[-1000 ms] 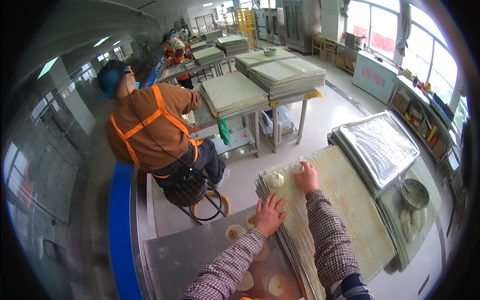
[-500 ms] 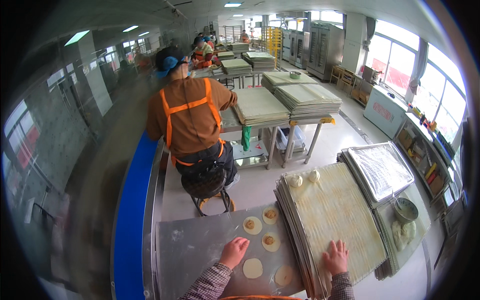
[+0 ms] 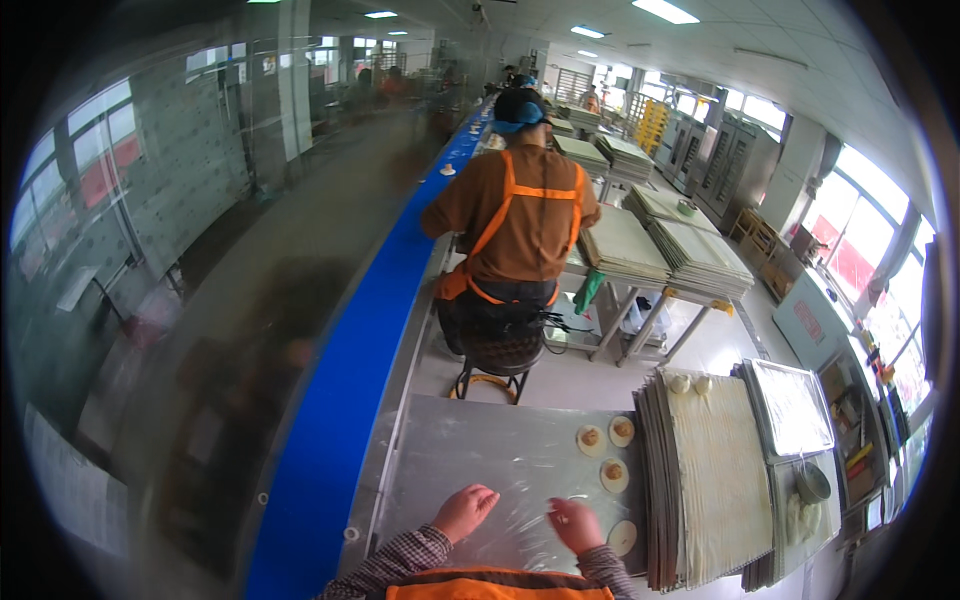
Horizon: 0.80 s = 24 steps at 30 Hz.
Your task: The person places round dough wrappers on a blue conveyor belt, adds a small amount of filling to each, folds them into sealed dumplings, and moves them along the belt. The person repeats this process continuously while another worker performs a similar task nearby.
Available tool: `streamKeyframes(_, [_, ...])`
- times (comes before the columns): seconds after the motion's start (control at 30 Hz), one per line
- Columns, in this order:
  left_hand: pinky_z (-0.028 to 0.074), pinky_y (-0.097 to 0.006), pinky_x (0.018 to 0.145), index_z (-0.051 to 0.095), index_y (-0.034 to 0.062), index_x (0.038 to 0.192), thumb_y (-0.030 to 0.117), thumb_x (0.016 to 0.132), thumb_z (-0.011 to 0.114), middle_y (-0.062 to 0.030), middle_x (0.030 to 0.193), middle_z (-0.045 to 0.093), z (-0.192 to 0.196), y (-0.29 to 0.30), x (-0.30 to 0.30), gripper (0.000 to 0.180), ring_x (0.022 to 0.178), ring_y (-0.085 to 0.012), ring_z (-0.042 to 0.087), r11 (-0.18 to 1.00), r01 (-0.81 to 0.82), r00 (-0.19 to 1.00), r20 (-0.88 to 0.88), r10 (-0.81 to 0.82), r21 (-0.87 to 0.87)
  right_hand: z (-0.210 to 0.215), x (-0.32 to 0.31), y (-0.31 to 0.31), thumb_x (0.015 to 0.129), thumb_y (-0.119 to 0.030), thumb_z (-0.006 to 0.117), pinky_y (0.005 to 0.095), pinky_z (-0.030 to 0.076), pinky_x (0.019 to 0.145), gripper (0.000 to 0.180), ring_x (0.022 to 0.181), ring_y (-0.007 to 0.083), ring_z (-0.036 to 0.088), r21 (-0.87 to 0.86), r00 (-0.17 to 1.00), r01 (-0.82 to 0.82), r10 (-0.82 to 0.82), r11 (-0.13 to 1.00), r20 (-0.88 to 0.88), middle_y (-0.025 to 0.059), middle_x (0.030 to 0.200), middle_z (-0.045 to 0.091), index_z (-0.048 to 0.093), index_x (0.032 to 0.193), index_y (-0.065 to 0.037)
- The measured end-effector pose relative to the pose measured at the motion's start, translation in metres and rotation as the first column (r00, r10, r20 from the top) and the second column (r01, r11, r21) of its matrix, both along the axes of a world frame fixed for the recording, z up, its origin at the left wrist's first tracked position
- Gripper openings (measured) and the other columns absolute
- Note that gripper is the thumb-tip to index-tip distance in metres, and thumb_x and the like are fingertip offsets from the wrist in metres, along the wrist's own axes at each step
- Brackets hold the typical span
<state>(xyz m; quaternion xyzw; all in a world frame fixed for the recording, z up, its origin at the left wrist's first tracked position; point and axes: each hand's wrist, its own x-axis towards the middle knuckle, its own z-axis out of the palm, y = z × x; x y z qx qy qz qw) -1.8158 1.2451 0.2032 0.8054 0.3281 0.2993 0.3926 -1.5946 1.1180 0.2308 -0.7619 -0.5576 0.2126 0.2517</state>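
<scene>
On the grey metal worktop, three round dough wrappers with brown filling (image 3: 614,475) lie at the right. A plain dough wrapper (image 3: 622,538) lies nearer me by the tray stack. My left hand (image 3: 467,513) is over the near part of the worktop, its fingers bent and pressed together, with nothing visible in them. A short gap to its right, my right hand (image 3: 575,525) points left with loosely bent fingers slightly apart. A pale edge shows just behind its fingers, perhaps another wrapper mostly hidden by the hand. I cannot tell whether they touch.
A blue conveyor belt (image 3: 340,400) runs along the left. Cloth-covered stacked trays (image 3: 722,480) at right carry two shaped buns (image 3: 690,384). Beyond are a shiny metal tray (image 3: 792,405) and a bowl (image 3: 812,484). A co-worker (image 3: 525,215) in an orange apron sits ahead on a stool.
My view has swung left, showing more of the blue belt. My right hand has left the cloth-covered tray stack and moved left over the worktop, nearer my left hand.
</scene>
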Motion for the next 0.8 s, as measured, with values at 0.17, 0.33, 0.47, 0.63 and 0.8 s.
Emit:
streamKeyframes(0.17, [0.049, -0.040, 0.074, 0.062, 0.0004, 0.091, 0.024, 0.090, 0.057, -0.0180, 0.094, 0.061, -0.019, -0.001, -0.061, 0.025, 0.087, -0.0358, 0.059, 0.997, -0.067, 0.997, 0.038, 0.065, 0.035, -0.044, -0.111, 0.050, 0.082, -0.029, 0.061, 0.0403, 0.051, 0.072, 0.037, 0.083, 0.0307, 0.064, -0.094, 0.905, -0.419, 0.407, 0.903, -0.124, 0.0135, 0.092, 0.067, 0.061, 0.115, -0.012])
streamKeyframes(0.33, [0.050, -0.040, 0.077, 0.062, 0.0006, 0.095, 0.025, 0.090, 0.058, -0.0199, 0.099, 0.060, -0.034, 0.014, -0.091, 0.025, 0.091, -0.0373, 0.059, 0.996, -0.076, 0.997, 0.038, 0.074, 0.036, -0.053, -0.129, 0.056, 0.082, -0.034, 0.060, 0.0427, 0.051, 0.077, 0.041, 0.090, 0.0317, 0.063, -0.279, 0.912, -0.399, 0.410, 0.873, -0.020, 0.0132, 0.096, 0.067, 0.059, 0.118, -0.014])
streamKeyframes(0.47, [0.048, -0.042, 0.071, 0.061, 0.0015, 0.092, 0.024, 0.085, 0.064, -0.0183, 0.089, 0.058, -0.045, 0.017, -0.095, 0.024, 0.083, -0.0366, 0.058, 0.987, -0.051, 0.989, 0.147, 0.028, 0.153, -0.055, -0.133, 0.049, 0.083, -0.036, 0.058, 0.0438, 0.050, 0.078, 0.038, 0.092, 0.0323, 0.063, -0.351, 0.932, -0.273, 0.337, 0.895, 0.133, 0.0136, 0.096, 0.067, 0.060, 0.115, -0.015])
streamKeyframes(0.63, [0.050, -0.041, 0.078, 0.060, 0.0011, 0.098, 0.024, 0.082, 0.066, -0.0211, 0.101, 0.059, -0.061, 0.022, -0.097, 0.029, 0.092, -0.0375, 0.058, 0.992, 0.082, 0.995, 0.057, -0.088, 0.099, -0.058, -0.146, 0.032, 0.083, -0.034, 0.058, 0.0437, 0.050, 0.079, 0.039, 0.092, 0.0327, 0.062, -0.396, 0.971, -0.206, 0.237, 0.895, 0.030, 0.0134, 0.098, 0.066, 0.059, 0.115, -0.013])
streamKeyframes(0.8, [0.048, -0.041, 0.084, 0.060, 0.0021, 0.103, 0.024, 0.083, 0.066, -0.0217, 0.109, 0.057, -0.067, 0.033, -0.093, 0.031, 0.101, -0.0377, 0.056, 0.988, 0.133, 0.986, 0.086, -0.140, 0.078, -0.053, -0.141, 0.015, 0.084, -0.033, 0.058, 0.0428, 0.049, 0.081, 0.040, 0.096, 0.0315, 0.061, -0.429, 0.988, -0.098, 0.140, 0.898, 0.068, 0.0128, 0.102, 0.066, 0.058, 0.118, -0.013])
